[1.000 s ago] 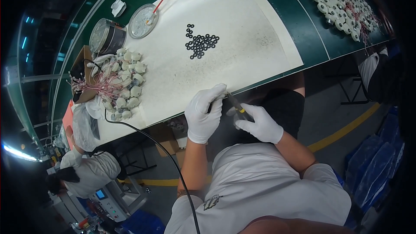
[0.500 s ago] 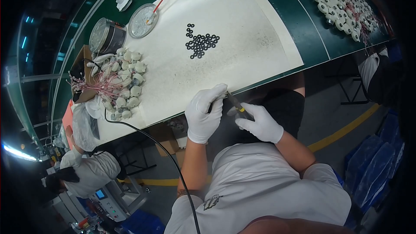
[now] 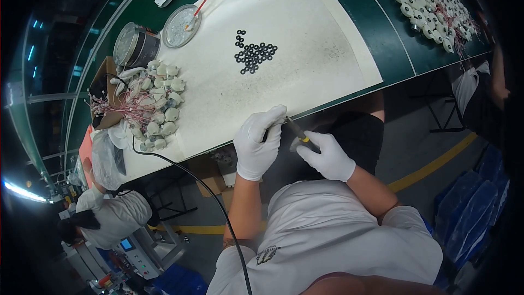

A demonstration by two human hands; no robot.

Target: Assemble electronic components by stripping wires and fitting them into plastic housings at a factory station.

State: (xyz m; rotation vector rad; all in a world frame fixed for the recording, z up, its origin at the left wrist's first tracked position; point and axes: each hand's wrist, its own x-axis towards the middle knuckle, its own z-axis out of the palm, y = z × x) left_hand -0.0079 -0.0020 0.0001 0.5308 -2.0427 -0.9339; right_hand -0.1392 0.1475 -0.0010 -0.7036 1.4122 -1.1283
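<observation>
Both my hands wear white gloves and meet just off the near edge of the table. My left hand (image 3: 259,145) is closed, thumb and fingertips pinched around something small that I cannot make out. My right hand (image 3: 330,155) grips a slim hand tool (image 3: 298,131) with a grey metal front, a yellow band and a dark handle, which looks like pliers. The tool's tip reaches the left fingertips. Beyond the hands, several small black rings (image 3: 254,53) lie clustered on the white sheet (image 3: 305,16).
At left, white round parts with pink wires (image 3: 158,104) are heaped beside a tin (image 3: 134,45) and a clear dish (image 3: 182,26) holding a red stick (image 3: 204,1). More such parts (image 3: 426,8) cover the far right. A black cable (image 3: 218,202) crosses my left arm. Another person (image 3: 112,213) works at left.
A loose white piece on the green surface at far left has slid right and away. My right fingers shift slightly on the tool; my left hand stays nearly still. Someone's arm appears at far right.
</observation>
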